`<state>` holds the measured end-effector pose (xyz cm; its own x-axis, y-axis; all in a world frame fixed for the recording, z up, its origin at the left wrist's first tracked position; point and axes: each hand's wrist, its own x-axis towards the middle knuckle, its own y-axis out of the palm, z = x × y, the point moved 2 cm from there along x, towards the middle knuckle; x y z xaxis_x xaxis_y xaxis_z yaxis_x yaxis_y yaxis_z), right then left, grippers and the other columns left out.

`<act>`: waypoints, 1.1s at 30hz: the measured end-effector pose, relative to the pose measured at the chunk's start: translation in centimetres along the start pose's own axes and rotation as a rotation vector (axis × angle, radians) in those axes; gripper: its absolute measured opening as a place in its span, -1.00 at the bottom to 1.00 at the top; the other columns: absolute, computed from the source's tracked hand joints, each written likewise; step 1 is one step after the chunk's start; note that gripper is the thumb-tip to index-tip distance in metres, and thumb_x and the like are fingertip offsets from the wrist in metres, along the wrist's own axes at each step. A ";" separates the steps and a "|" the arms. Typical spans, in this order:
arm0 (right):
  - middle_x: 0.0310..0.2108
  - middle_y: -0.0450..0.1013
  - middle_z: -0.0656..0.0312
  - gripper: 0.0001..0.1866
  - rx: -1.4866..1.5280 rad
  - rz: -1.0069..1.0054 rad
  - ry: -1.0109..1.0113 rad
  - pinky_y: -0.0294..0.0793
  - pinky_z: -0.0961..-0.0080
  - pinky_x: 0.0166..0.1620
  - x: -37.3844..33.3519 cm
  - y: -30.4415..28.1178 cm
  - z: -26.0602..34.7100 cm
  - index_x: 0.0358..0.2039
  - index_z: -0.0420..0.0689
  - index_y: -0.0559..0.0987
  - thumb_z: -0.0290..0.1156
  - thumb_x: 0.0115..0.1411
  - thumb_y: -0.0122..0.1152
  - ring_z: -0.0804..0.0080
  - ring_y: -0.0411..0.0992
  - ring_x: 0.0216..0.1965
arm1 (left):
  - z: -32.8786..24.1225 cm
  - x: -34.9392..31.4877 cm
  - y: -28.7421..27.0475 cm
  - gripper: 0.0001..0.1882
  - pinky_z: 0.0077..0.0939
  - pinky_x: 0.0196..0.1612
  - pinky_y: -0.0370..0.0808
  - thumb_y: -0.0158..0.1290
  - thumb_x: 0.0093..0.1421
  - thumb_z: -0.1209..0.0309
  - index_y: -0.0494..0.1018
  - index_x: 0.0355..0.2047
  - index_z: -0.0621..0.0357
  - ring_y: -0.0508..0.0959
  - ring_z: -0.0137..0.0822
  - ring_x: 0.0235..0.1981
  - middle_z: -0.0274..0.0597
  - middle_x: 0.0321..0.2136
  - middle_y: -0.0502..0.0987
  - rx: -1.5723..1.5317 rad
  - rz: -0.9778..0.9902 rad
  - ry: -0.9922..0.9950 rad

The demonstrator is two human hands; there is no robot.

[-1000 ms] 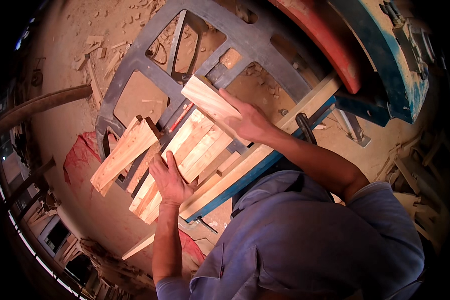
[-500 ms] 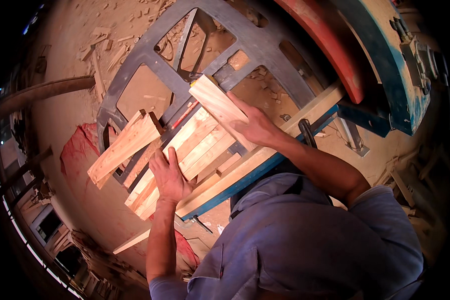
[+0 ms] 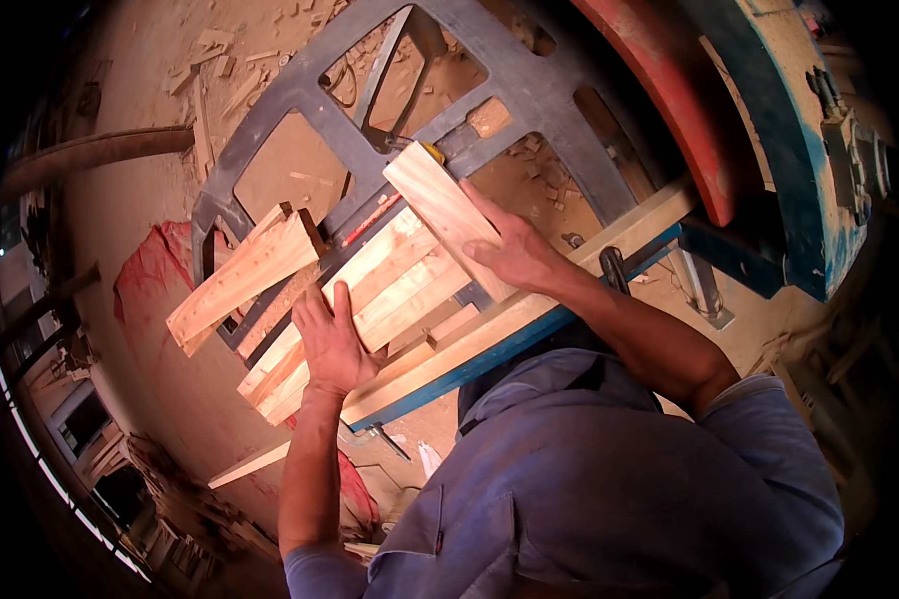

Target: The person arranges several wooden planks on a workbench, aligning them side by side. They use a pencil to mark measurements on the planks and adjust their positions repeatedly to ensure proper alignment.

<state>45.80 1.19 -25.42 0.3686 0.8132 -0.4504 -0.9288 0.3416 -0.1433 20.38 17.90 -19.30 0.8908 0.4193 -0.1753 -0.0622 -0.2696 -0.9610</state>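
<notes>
Several pale wooden strips (image 3: 402,288) lie side by side on the grey metal frame of the machine table. Across them my left hand (image 3: 332,344) rests flat, its thumb spread from the fingers. At their right ends a short wooden board (image 3: 440,213) stands crosswise. My right hand (image 3: 514,250) grips this board by its right edge, with the thumb on the upper face and the fingers along the far side. Beside the strips lies a red pencil (image 3: 372,221). A yellow object (image 3: 433,152) shows only partly behind the board's far end.
More wooden pieces (image 3: 245,270) are stacked on the frame at the left. A wooden rail (image 3: 499,324) on a blue beam runs along the near side, with a dark handle (image 3: 612,268). A red curved guard (image 3: 669,110) rises at right. Wood scraps (image 3: 215,65) litter the floor.
The whole view has shifted slightly. Both hands keep their places on the strips and the board, with no clear movement against them.
</notes>
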 end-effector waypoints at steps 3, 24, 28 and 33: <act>0.31 0.38 -0.21 -0.10 -0.022 0.008 0.024 0.29 0.45 0.32 0.0 0.1 -0.1 0.55 -0.11 0.06 -0.50 0.26 0.25 0.17 0.38 0.30 | 0.0 0.0 0.0 0.13 0.13 0.15 0.19 0.38 -0.40 0.24 0.16 0.26 0.26 0.25 0.27 0.04 0.32 0.07 0.20 -0.002 0.000 0.002; 0.24 0.42 0.01 -0.17 0.429 -0.230 -0.159 0.44 0.43 0.24 -4.1 -1.6 3.6 0.45 -0.31 0.24 -0.47 0.19 0.31 0.32 0.46 0.19 | 1.0 -1.7 -0.9 0.08 0.23 0.39 0.05 0.40 -0.23 0.20 0.25 0.33 0.25 0.17 0.38 0.29 0.43 0.24 0.19 -0.057 0.044 -0.068; 0.34 0.32 0.01 -0.13 0.499 -0.084 -0.213 0.32 0.33 0.36 -5.3 3.1 7.2 0.47 -0.33 0.16 -0.40 0.22 0.32 0.22 0.38 0.29 | 1.4 -3.4 -1.1 0.08 0.25 0.53 -0.19 0.42 -0.15 0.12 0.23 0.36 0.26 -0.02 0.30 0.49 0.38 0.41 0.07 -0.104 -0.054 -0.042; 0.31 0.37 0.01 -0.08 0.528 0.154 -0.164 0.36 0.34 0.33 -6.8 14.6 9.8 0.48 -0.30 0.15 -0.34 0.20 0.39 0.25 0.40 0.27 | 1.3 -9.3 -1.3 -0.17 -0.08 0.48 0.09 0.16 0.31 -0.05 0.26 0.35 0.35 0.18 0.17 0.44 0.21 0.41 0.20 -0.945 -0.483 -0.171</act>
<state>30.13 5.29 -15.79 0.2709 0.9200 -0.2831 -0.8429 0.3688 0.3918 11.63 15.43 -16.74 0.6484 0.7569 0.0811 0.7183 -0.5731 -0.3944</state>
